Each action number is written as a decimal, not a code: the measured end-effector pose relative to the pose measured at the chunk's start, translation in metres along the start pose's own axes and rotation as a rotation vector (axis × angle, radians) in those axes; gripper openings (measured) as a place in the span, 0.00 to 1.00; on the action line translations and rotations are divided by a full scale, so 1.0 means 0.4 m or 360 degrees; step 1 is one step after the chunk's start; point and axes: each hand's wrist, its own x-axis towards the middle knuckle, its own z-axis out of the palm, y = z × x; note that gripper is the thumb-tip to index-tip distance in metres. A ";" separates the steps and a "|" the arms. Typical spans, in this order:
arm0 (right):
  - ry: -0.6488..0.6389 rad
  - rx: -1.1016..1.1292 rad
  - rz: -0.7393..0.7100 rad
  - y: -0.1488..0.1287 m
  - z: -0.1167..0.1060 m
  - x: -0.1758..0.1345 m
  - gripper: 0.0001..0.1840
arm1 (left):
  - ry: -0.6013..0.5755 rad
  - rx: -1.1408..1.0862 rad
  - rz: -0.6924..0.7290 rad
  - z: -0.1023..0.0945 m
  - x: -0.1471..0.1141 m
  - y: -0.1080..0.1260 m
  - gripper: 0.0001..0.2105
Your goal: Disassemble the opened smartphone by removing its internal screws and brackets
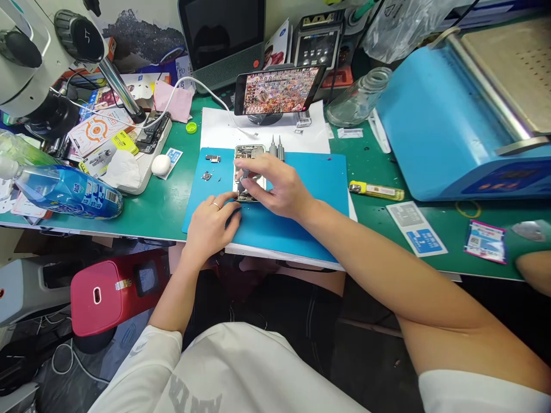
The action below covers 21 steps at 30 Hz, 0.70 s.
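An opened phone (251, 194) lies on the blue mat (275, 229), its inner parts exposed. My left hand (210, 221) rests at the phone's lower left corner, with bent fingertips holding its edge. Above the phone is my right hand (282, 186), thumb and index finger drawn together around a small dark piece that I cannot make out. The right hand covers part of the phone. Left of the phone sit two small loose phone parts, a metal piece (213, 159) and a darker one (206, 176). Two grey screwdrivers (276, 148) lie behind my right hand.
A lit phone (279, 92) stands on a holder at the back. On the right are a blue machine (430, 126), a glass jar (357, 100) and a yellow cutter knife (376, 190). Leftward are a blue bottle (71, 189), a microscope (47, 69) and a white round object (161, 165).
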 end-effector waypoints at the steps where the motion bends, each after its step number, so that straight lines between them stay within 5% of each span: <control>1: 0.0012 -0.0002 -0.0025 -0.001 0.001 0.001 0.20 | 0.0017 -0.0015 -0.0017 0.001 -0.001 0.000 0.10; 21: -0.0120 0.0202 0.0250 -0.001 -0.009 -0.011 0.25 | 0.0020 0.0036 -0.0083 0.000 -0.001 0.003 0.10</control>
